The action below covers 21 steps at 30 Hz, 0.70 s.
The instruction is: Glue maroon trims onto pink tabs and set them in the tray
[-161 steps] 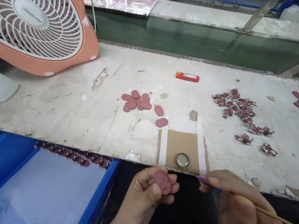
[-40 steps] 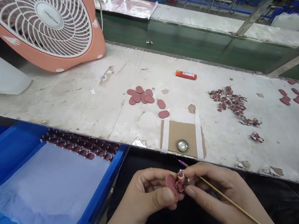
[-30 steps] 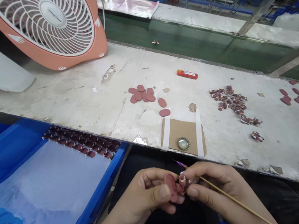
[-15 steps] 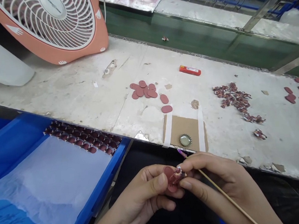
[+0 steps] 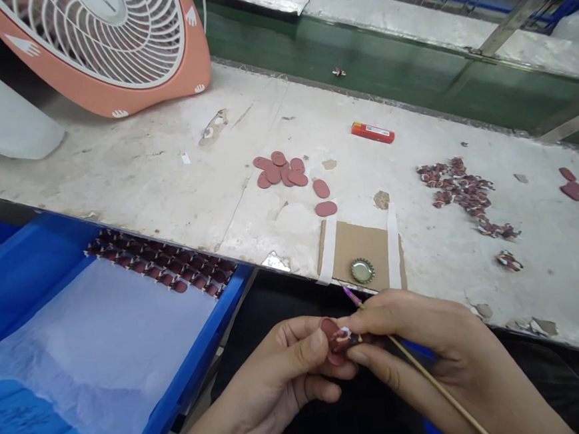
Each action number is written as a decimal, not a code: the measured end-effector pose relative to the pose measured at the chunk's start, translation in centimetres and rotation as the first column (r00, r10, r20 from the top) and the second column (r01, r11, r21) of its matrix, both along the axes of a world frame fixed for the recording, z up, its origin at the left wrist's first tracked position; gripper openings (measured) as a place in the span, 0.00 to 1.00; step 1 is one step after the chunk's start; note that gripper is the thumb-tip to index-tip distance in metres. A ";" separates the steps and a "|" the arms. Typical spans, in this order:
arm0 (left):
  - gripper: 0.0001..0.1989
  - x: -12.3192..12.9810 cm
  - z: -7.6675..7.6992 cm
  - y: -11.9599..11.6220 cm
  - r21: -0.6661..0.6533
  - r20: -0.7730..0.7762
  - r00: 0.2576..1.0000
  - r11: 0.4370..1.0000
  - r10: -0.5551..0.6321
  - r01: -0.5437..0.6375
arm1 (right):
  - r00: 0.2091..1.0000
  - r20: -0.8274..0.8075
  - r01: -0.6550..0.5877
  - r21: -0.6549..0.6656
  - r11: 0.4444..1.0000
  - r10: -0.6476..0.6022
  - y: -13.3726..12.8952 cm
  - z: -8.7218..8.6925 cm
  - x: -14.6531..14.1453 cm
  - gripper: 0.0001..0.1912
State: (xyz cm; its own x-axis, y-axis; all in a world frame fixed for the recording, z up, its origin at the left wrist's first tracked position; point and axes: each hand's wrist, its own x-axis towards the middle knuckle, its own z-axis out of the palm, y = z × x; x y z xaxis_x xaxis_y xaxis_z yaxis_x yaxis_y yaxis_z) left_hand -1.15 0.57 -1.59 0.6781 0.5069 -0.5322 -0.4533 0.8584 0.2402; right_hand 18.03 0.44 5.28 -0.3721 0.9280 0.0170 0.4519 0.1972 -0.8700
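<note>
Low in front of the bench, my left hand (image 5: pixel 286 371) pinches a dark-red oval disc (image 5: pixel 329 327) between thumb and fingers. A small brown-and-white figurine (image 5: pixel 346 336) lies against that disc, and my right hand (image 5: pixel 419 340) grips its right side with thumb and index finger. Also in my right hand is a thin wooden stick (image 5: pixel 438 386), its purple tip pointing up and left. Just beyond, a bottle cap (image 5: pixel 362 271) lies hollow side up on a taped cardboard piece (image 5: pixel 361 238). The fingers hide part of the figurine.
Loose red ovals (image 5: pixel 273 171) and a pile of small figurines (image 5: pixel 457 187) lie on the white bench (image 5: pixel 178 205). A red tube-like item (image 5: pixel 372 132) is farther back. An orange fan (image 5: pixel 160 97) stands left. Below, a blue tray (image 5: pixel 37 257) holds rows of pieces on white sheeting.
The figurine has turned slightly and sits closer against the disc, with the right fingertips shifted onto it. The camera view has moved a little; both hands keep their holds.
</note>
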 end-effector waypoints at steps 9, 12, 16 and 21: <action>0.14 0.4 -0.3 -0.1 -0.036 -0.064 0.997 0.999 0.034 -0.037 | 0.995 0.036 0.101 -0.102 0.990 -0.098 0.1 -0.2 -0.2 0.08; 0.14 0.5 -0.3 -0.2 -0.045 -0.065 0.997 0.998 0.039 -0.042 | 0.993 0.008 0.119 -0.139 0.983 -0.119 0.2 -0.4 -0.4 0.08; 0.16 0.6 -0.2 -0.2 -0.058 -0.060 0.997 0.997 0.038 -0.041 | 0.994 0.035 0.107 -0.160 0.981 -0.102 0.3 -0.3 -0.2 0.08; 0.15 0.6 0.0 0.0 -0.057 -0.065 0.997 0.997 0.040 -0.044 | 0.994 0.073 0.085 -0.138 0.987 -0.076 0.2 -0.1 -0.2 0.08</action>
State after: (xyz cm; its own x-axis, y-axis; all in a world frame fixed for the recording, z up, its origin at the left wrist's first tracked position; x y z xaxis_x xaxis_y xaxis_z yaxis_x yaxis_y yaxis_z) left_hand -0.56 0.60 -1.56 0.6208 0.5007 -0.6032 -0.4746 0.8525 0.2192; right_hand 17.84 0.63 5.22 -0.2918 0.9465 -0.1378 0.5196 0.0359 -0.8537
